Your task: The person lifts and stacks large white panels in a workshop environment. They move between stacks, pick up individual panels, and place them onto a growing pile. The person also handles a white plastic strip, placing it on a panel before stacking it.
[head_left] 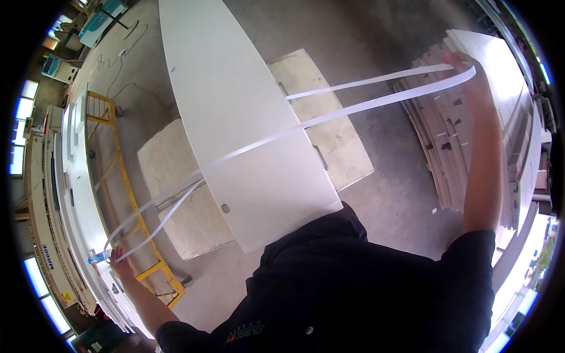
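A long white panel [229, 76] lies in front of my body, its near end close to my dark shirt. A thin white plastic strap [353, 109] stretches sideways in a long loop between my two hands. One run of it crosses above the panel; the other goes out of sight at the panel's right edge and shows again past its left edge. My right hand [462, 65], raised far to the right, is closed on the strap where it bends back. Far to the left and lower, my left hand [122, 267] grips the strap's other bend, its fingertips only partly visible.
Pale, worn support blocks [188, 229] stick out on both sides beneath the panel. A yellow metal frame on wheels [120, 162] stands to the left, beside a long machine [44, 235]. Stacked white panels [435, 123] rise at the right. Cables [120, 73] lie on the concrete floor.
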Demonstrator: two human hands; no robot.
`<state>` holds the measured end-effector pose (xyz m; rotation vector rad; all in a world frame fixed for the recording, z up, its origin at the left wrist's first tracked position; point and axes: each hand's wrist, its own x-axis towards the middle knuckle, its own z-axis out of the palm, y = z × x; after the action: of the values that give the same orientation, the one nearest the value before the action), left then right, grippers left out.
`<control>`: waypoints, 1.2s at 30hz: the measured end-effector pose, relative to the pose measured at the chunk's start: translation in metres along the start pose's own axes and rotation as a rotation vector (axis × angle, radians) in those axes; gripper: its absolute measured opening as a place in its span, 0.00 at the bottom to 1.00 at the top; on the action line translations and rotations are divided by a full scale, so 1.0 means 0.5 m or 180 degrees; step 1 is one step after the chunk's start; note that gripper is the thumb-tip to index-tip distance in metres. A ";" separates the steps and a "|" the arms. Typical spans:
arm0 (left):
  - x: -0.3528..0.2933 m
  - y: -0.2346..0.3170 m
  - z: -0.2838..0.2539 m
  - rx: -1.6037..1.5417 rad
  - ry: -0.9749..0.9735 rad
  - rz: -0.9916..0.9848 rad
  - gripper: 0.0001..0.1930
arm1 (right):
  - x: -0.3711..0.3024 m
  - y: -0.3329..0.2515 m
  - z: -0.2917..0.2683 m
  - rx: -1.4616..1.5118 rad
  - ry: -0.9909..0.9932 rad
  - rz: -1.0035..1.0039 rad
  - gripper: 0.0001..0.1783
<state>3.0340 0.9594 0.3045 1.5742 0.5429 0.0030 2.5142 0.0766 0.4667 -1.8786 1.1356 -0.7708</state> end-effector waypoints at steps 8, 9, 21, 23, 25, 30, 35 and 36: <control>-0.036 0.021 0.034 0.0261 0.0055 0.0128 0.24 | 0.022 0.004 -0.051 -0.0786 -0.0527 0.0133 0.22; -0.035 0.021 0.039 0.0277 0.0006 0.0114 0.25 | 0.020 0.001 -0.053 -0.0766 -0.0550 0.0108 0.22; 0.003 0.021 0.072 0.0162 -0.0207 -0.0016 0.24 | -0.013 -0.018 -0.076 -0.0163 -0.0628 0.0242 0.20; 0.001 0.022 0.087 0.0126 -0.0184 -0.0030 0.25 | -0.016 -0.017 -0.063 0.0133 -0.0654 0.0240 0.19; -0.001 0.022 0.099 0.0167 -0.0198 -0.0039 0.25 | -0.022 -0.010 -0.039 0.0301 -0.0698 0.0186 0.17; -0.005 0.028 0.110 0.0210 -0.0121 -0.0039 0.27 | 0.010 0.035 0.042 0.0959 -0.0931 0.0358 0.16; -0.017 0.037 0.117 0.0352 -0.0087 -0.0028 0.27 | 0.095 0.167 0.153 0.1153 -0.0593 -0.0059 0.19; -0.021 0.037 0.121 0.0363 -0.0050 -0.0018 0.27 | 0.123 0.203 0.181 0.0766 -0.0471 -0.0024 0.18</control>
<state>3.0508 0.8992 0.3197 1.6823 0.5429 -0.0453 2.5696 0.0205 0.3400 -1.7084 0.9022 -0.7255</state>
